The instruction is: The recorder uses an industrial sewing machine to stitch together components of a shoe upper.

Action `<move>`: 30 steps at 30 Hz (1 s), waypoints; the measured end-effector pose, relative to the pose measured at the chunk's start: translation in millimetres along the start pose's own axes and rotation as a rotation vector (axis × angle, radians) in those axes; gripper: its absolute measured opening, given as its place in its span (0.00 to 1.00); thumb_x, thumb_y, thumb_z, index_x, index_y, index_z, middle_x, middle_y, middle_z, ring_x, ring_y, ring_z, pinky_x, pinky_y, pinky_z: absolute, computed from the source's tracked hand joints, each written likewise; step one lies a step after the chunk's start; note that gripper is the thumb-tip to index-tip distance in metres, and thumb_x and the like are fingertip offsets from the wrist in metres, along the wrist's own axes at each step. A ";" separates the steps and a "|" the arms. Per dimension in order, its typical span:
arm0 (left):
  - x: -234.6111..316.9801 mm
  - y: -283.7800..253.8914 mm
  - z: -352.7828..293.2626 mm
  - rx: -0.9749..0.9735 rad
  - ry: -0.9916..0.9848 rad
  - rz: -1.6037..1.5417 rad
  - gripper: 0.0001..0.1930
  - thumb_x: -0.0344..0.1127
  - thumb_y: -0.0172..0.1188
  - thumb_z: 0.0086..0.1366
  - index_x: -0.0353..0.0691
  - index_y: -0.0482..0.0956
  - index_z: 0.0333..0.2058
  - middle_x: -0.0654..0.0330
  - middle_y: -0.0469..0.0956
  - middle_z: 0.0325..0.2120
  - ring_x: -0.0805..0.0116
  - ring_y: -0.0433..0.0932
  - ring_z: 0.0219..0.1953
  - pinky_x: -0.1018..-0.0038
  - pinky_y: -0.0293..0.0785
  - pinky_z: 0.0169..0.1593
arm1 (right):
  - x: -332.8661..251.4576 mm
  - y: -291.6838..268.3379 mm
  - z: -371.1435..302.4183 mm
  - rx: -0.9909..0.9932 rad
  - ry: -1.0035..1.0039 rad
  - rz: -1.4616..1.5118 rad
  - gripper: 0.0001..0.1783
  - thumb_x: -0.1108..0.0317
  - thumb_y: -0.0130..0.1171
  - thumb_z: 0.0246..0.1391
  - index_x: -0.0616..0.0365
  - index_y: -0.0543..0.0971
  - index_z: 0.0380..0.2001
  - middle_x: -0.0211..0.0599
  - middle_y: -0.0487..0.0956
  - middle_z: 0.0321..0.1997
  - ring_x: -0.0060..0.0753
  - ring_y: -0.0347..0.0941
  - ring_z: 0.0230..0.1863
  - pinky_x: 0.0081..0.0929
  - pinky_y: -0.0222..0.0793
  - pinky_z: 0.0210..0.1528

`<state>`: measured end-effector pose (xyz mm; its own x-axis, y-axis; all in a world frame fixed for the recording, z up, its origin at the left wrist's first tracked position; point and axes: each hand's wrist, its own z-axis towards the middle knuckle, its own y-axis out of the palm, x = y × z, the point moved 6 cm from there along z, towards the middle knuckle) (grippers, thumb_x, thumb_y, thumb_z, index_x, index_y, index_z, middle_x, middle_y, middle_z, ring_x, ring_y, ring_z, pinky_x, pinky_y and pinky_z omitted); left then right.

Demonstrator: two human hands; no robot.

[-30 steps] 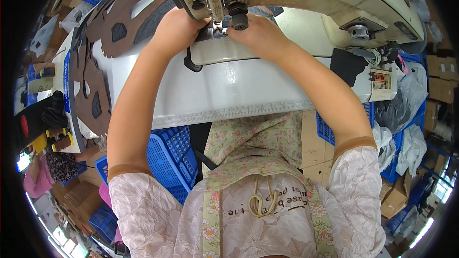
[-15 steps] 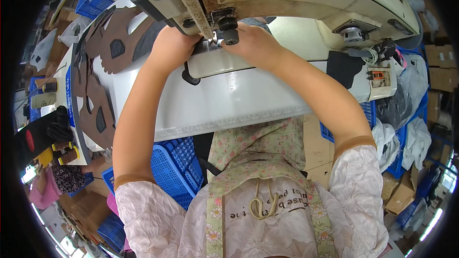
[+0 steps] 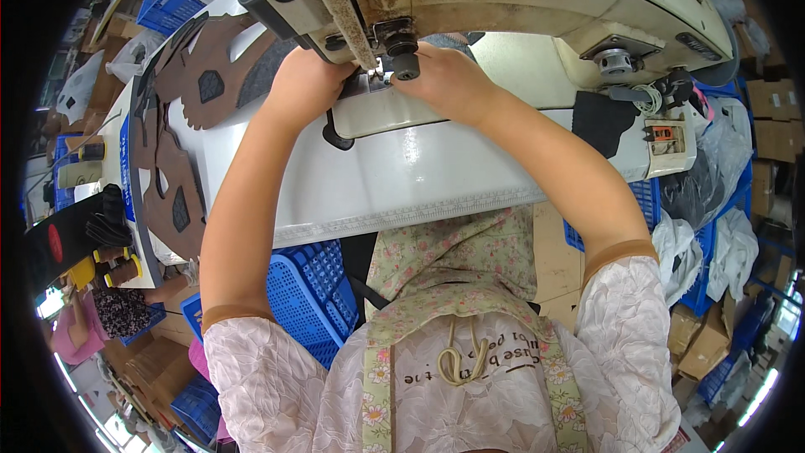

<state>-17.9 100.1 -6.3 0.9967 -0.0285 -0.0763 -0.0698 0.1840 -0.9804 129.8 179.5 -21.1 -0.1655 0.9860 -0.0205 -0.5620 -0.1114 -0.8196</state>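
Note:
At a cream sewing machine [image 3: 503,0], both my hands are close to the needle area [image 3: 379,75], one on each side. My left hand [image 3: 310,88] is curled in, its fingertips partly hidden under the machine head. A brown cut piece with a dark grey part [image 3: 220,88] lies right beside it and runs toward the hand. My right hand [image 3: 444,84] also has its fingers bent inward, tips behind the round black knob [image 3: 406,65]. What either hand pinches is hidden. A bit of grey material [image 3: 449,39] shows beyond the right hand.
More brown pieces [image 3: 172,193] lie at the table's left. A black cloth [image 3: 602,122] rests at the right. Thread spools [image 3: 122,271] stand at the left edge. Blue crates [image 3: 310,294] sit below the table, and plastic bags [image 3: 704,151] are at the right. Another person [image 3: 80,327] is at lower left.
The view has shifted very slightly. Both hands stay by the needle area, and the brown pieces look nearly unmoved. At lower left, the other person's arm has changed position.

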 end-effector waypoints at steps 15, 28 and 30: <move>3.2 -6.5 5.4 0.036 0.024 -0.028 0.16 0.29 0.63 0.54 0.53 0.85 0.42 0.58 0.81 0.36 0.53 0.80 0.40 0.61 0.76 0.42 | 3.2 -3.3 -5.9 0.013 0.025 0.036 0.06 0.72 0.58 0.42 0.54 0.78 0.28 0.30 0.76 0.34 0.34 0.73 0.43 0.28 0.76 0.38; 3.7 -14.4 0.6 0.067 0.041 -0.011 0.14 0.28 0.61 0.57 0.51 0.84 0.41 0.56 0.81 0.37 0.51 0.79 0.42 0.60 0.75 0.44 | 80.1 -310.1 -201.0 0.917 1.012 -0.546 0.18 0.62 0.57 0.63 0.60 0.79 0.51 0.43 0.79 0.49 0.35 0.75 0.50 0.29 0.70 0.52; 7.8 -14.1 9.9 0.064 0.062 -0.004 0.12 0.29 0.61 0.58 0.50 0.84 0.41 0.56 0.81 0.37 0.51 0.79 0.42 0.60 0.75 0.44 | 135.4 -347.5 -285.4 0.821 1.079 -0.866 0.26 0.54 0.52 0.66 0.64 0.75 0.57 0.47 0.77 0.56 0.37 0.72 0.57 0.30 0.65 0.60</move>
<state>-8.7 107.0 8.8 0.9923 -0.0896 -0.0854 -0.0610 0.2462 -0.9673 533.9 387.1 97.5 0.8385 0.3678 -0.4020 -0.4983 0.8161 -0.2927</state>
